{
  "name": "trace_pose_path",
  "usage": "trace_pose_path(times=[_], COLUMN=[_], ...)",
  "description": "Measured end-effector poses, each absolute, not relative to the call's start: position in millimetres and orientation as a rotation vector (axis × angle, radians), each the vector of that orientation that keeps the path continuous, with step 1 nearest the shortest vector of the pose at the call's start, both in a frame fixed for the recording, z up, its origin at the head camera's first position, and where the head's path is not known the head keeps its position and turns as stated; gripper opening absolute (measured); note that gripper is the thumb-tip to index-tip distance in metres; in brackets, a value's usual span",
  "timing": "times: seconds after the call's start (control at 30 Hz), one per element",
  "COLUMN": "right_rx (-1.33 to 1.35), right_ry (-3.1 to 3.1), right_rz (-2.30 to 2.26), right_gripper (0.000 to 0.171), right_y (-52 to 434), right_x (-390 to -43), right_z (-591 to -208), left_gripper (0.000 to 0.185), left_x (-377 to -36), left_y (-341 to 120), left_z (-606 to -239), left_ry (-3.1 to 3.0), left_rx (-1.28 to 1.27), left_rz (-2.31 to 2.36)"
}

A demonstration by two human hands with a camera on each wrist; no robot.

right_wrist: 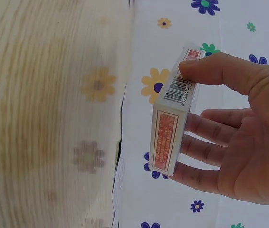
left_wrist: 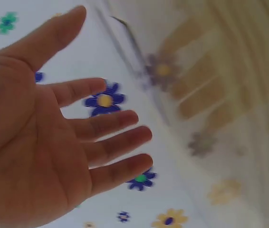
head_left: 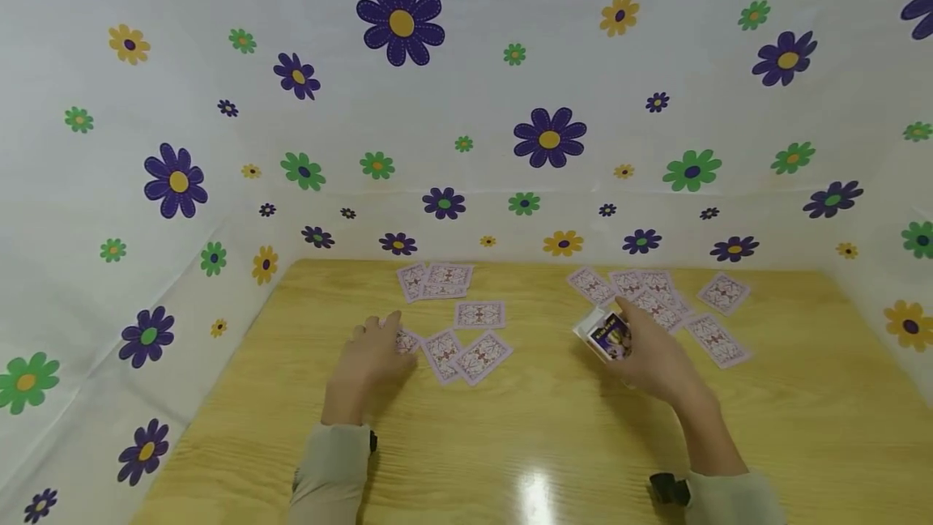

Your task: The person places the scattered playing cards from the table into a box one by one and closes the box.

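Note:
My right hand point(head_left: 652, 351) grips a small playing-card box point(right_wrist: 170, 114) between thumb and fingers, over the right side of the table. In the right wrist view, the thumb lies by a barcode, and red printed panels show on the box's narrow sides. The head view shows a dark picture on the box front. My left hand point(left_wrist: 44, 123) has its fingers spread and nothing in the palm. In the head view it is over a face-down card point(head_left: 406, 342), partly hidden by the fingers. Right beside it, two overlapping face-down cards point(head_left: 483, 356) lie on the wood.
Several face-down cards point(head_left: 656, 290) lie spread at the back right, behind the box. At the back left is a small overlapping group point(head_left: 446, 278), with a single card point(head_left: 479, 314) in front. A flower-print cloth point(head_left: 474, 87) encloses the wooden table point(head_left: 466, 444) at the back and sides.

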State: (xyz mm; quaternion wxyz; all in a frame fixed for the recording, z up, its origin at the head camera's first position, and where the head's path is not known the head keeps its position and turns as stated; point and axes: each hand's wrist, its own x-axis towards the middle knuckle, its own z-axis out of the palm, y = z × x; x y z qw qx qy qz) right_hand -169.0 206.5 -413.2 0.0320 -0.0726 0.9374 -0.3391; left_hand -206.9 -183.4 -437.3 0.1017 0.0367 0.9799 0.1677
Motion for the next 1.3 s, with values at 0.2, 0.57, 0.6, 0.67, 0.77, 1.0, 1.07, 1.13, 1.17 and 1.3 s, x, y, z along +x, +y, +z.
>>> trace_pose_path(times=[0.2,0.57,0.6,0.67,0.77,1.0,1.07,1.13,1.17,1.3], right_rx=[-0.242,-0.212,-0.216,-0.227,-0.255,-0.293,-0.296,-0.297,-0.299,-0.307], right_ry=[2.909,2.89,2.896,2.907,2.934,2.955,2.958,2.959,2.96,2.964], right_rz=[-1.07,-1.088,-1.084,-1.077,-1.056,-1.051,-1.048,-1.041,-1.038,-1.03], right_gripper=[0.093,0.098,0.097,0.097,0.096,0.094,0.093,0.093,0.093,0.092], right_y=[205.2,210.4,210.6,210.4,209.4,206.2,206.3,206.7,207.0,208.0], right_x=[-165.9,-154.6,-154.2,-154.3,-156.2,-158.6,-158.9,-158.6,-158.4,-157.7], right_z=[-412.0,-416.8,-417.4,-417.1,-414.8,-412.2,-412.9,-413.0,-412.9,-411.9], left_gripper=[0.063,0.076,0.078,0.078,0.074,0.078,0.085,0.088,0.085,0.061], left_x=[-219.9,-225.2,-224.7,-223.8,-222.1,-222.6,-223.1,-222.7,-222.2,-218.8], left_y=[-201.7,-205.7,-206.0,-206.5,-207.1,-210.0,-210.9,-212.3,-213.3,-219.7], left_z=[-440.6,-447.5,-447.5,-446.2,-442.4,-437.9,-438.1,-438.3,-438.6,-440.3], left_ry=[2.869,2.805,2.802,2.805,2.807,2.799,2.799,2.797,2.793,2.794], left_rx=[0.044,-0.123,-0.133,-0.153,-0.187,-0.24,-0.251,-0.248,-0.247,-0.214], left_rz=[0.458,0.55,0.547,0.553,0.581,0.584,0.596,0.633,0.664,0.807])
